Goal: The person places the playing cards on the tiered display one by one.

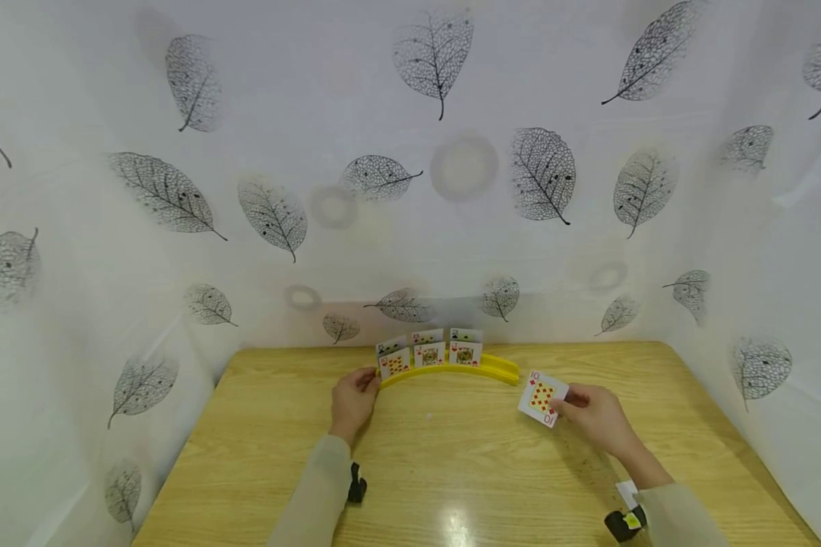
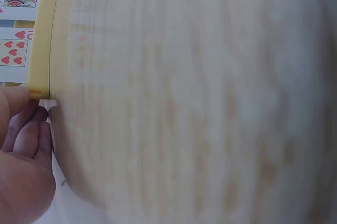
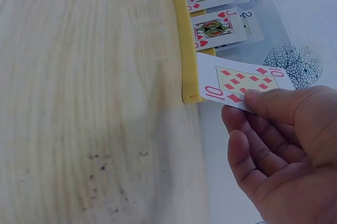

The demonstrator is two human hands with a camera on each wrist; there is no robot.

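Note:
A curved yellow card holder stands toward the back of the table. My left hand grips its left end, the thumb on the near side in the left wrist view. Upright in its front row are the ten of hearts, the jack of diamonds and the jack of hearts. Three more cards stand behind, partly covered. Between thumb and fingers, my right hand pinches the ten of diamonds, tilted, face showing. That card is just off the holder's right end and overlaps it in the right wrist view.
The light wooden table meets a pale leaf-print curtain at the back and sides. A small white piece shows by the right wrist. Black straps with wrist cameras sit on both forearms.

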